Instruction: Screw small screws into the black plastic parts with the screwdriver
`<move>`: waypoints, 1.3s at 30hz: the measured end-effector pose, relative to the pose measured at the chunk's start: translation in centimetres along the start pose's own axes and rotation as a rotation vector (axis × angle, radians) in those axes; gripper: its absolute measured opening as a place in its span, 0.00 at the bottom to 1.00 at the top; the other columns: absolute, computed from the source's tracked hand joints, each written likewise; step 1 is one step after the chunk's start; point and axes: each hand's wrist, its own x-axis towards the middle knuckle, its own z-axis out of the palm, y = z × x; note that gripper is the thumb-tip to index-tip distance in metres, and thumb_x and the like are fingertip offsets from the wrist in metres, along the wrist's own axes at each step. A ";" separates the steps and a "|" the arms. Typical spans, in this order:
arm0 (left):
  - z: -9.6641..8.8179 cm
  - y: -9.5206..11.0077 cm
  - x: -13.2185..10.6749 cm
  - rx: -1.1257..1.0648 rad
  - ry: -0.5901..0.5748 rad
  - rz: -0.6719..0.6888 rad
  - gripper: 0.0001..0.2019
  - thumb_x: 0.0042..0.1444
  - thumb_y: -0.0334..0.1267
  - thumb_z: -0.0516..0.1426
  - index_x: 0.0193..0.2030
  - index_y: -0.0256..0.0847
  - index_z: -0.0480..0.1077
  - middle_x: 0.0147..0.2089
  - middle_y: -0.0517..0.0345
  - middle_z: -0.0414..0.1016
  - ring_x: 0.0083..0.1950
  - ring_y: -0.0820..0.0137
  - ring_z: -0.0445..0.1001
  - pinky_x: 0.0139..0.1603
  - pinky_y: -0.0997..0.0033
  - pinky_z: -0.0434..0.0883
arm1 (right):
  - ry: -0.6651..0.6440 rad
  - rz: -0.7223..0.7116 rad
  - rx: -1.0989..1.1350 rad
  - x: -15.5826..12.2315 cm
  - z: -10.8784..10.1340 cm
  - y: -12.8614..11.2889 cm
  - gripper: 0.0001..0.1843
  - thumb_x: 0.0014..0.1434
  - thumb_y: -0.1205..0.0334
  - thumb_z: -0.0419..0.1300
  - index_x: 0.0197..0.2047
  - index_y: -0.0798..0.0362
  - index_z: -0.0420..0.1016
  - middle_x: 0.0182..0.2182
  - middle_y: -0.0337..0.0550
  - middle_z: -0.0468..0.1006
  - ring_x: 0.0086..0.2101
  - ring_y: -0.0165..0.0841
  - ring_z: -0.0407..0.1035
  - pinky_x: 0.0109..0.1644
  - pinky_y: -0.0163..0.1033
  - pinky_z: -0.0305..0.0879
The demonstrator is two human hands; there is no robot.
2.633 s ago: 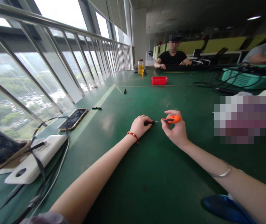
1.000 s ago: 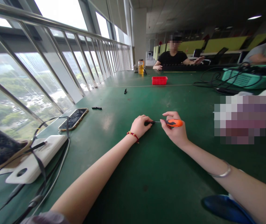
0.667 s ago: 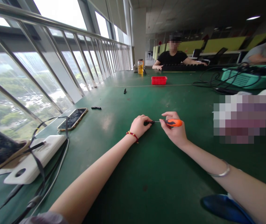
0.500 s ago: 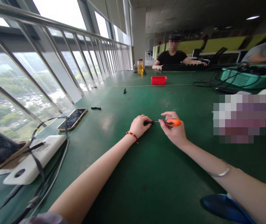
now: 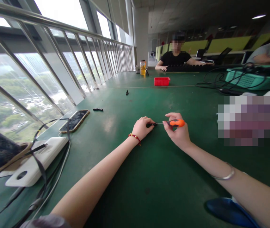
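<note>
Over the green table, my left hand point(image 5: 142, 128) is closed on a small black part point(image 5: 152, 124), whose right end sticks out past the fingertips. What kind of part it is I cannot make out. My right hand point(image 5: 179, 134) grips a screwdriver point(image 5: 178, 123) with an orange and black handle, its thumb and fingers around the handle. The thin metal shaft points left and its tip meets, or nearly meets, the black part. Two more small black pieces lie beyond my hands, one piece point(image 5: 98, 109) to the left and another piece point(image 5: 127, 92) farther back.
A phone point(image 5: 74, 121), a white power bank point(image 5: 37, 163) and cables lie at the left. Farther back stand a red tray point(image 5: 162, 81) and a jar of yellow liquid point(image 5: 143, 68). A teal basket point(image 5: 248, 79) with black cables is at the right. Two people sit beyond.
The screwdriver's handle has turned slightly in my right hand, and that hand has shifted a little to the right. My left hand stays on the black part.
</note>
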 end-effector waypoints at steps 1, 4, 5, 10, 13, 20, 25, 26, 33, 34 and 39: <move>0.0 0.0 0.0 0.000 0.000 -0.001 0.07 0.51 0.32 0.58 0.36 0.41 0.75 0.38 0.58 0.75 0.41 0.68 0.71 0.46 0.68 0.69 | 0.013 -0.013 0.000 0.0 0.0 0.0 0.12 0.54 0.61 0.57 0.43 0.49 0.63 0.21 0.31 0.65 0.21 0.28 0.64 0.30 0.35 0.62; 0.0 0.0 0.0 -0.001 0.001 -0.002 0.07 0.51 0.32 0.58 0.36 0.41 0.75 0.37 0.58 0.75 0.41 0.68 0.71 0.46 0.68 0.69 | 0.037 -0.037 0.009 0.0 0.0 0.1 0.15 0.52 0.64 0.58 0.44 0.50 0.62 0.24 0.33 0.67 0.23 0.29 0.66 0.31 0.36 0.63; 0.0 0.0 0.0 -0.002 0.001 0.000 0.07 0.51 0.32 0.58 0.36 0.41 0.75 0.38 0.58 0.75 0.41 0.68 0.71 0.46 0.68 0.69 | 0.036 -0.034 0.011 0.0 0.0 0.1 0.15 0.52 0.64 0.58 0.44 0.50 0.62 0.23 0.33 0.67 0.23 0.29 0.66 0.31 0.36 0.63; 0.0 0.0 0.0 0.002 -0.002 -0.001 0.07 0.51 0.33 0.57 0.36 0.41 0.75 0.38 0.58 0.75 0.41 0.68 0.71 0.47 0.68 0.69 | -0.026 0.031 -0.018 0.0 0.0 -0.1 0.09 0.55 0.58 0.57 0.40 0.49 0.64 0.18 0.30 0.63 0.19 0.28 0.62 0.28 0.36 0.60; 0.0 0.0 0.0 0.004 -0.003 -0.008 0.07 0.51 0.33 0.57 0.36 0.42 0.75 0.38 0.58 0.75 0.42 0.68 0.72 0.47 0.68 0.69 | -0.026 0.033 -0.021 0.0 0.0 -0.2 0.10 0.56 0.58 0.57 0.41 0.49 0.63 0.17 0.29 0.62 0.19 0.28 0.61 0.29 0.37 0.60; 0.0 0.0 0.0 0.008 -0.003 0.001 0.07 0.51 0.33 0.58 0.36 0.41 0.75 0.37 0.58 0.75 0.41 0.68 0.71 0.47 0.68 0.69 | -0.010 -0.004 0.045 0.0 0.0 -0.1 0.18 0.51 0.65 0.57 0.46 0.49 0.60 0.21 0.30 0.64 0.20 0.28 0.62 0.28 0.36 0.61; 0.0 0.0 0.0 0.006 -0.002 -0.004 0.07 0.50 0.32 0.58 0.36 0.41 0.75 0.37 0.58 0.75 0.41 0.68 0.71 0.47 0.68 0.69 | -0.036 0.014 -0.008 0.0 0.0 -0.2 0.09 0.55 0.61 0.56 0.41 0.49 0.63 0.16 0.28 0.59 0.18 0.28 0.60 0.28 0.36 0.59; 0.0 0.0 0.0 0.007 -0.003 -0.005 0.07 0.50 0.32 0.58 0.36 0.41 0.75 0.37 0.58 0.75 0.41 0.68 0.71 0.47 0.68 0.69 | -0.039 0.017 -0.015 0.0 0.0 -0.2 0.09 0.55 0.61 0.56 0.41 0.49 0.63 0.16 0.28 0.59 0.18 0.28 0.60 0.28 0.36 0.59; -0.1 0.1 0.0 0.007 -0.005 -0.011 0.07 0.51 0.32 0.57 0.36 0.41 0.75 0.38 0.58 0.75 0.41 0.68 0.71 0.46 0.68 0.69 | -0.024 -0.002 0.033 -0.1 0.0 0.1 0.18 0.51 0.65 0.57 0.46 0.49 0.60 0.21 0.30 0.63 0.20 0.28 0.63 0.28 0.36 0.62; -0.1 0.1 0.0 0.007 -0.004 -0.010 0.07 0.51 0.32 0.57 0.36 0.41 0.75 0.38 0.58 0.75 0.42 0.68 0.71 0.46 0.68 0.69 | -0.021 0.000 0.034 -0.1 0.0 0.1 0.18 0.51 0.65 0.57 0.46 0.49 0.60 0.21 0.30 0.64 0.20 0.28 0.63 0.28 0.36 0.62; 0.0 0.0 0.0 0.014 -0.008 -0.010 0.07 0.51 0.32 0.57 0.36 0.41 0.75 0.38 0.58 0.75 0.41 0.68 0.71 0.47 0.68 0.69 | -0.056 0.016 -0.013 -0.1 0.1 -0.1 0.10 0.55 0.60 0.56 0.41 0.49 0.63 0.17 0.29 0.61 0.18 0.28 0.61 0.28 0.36 0.60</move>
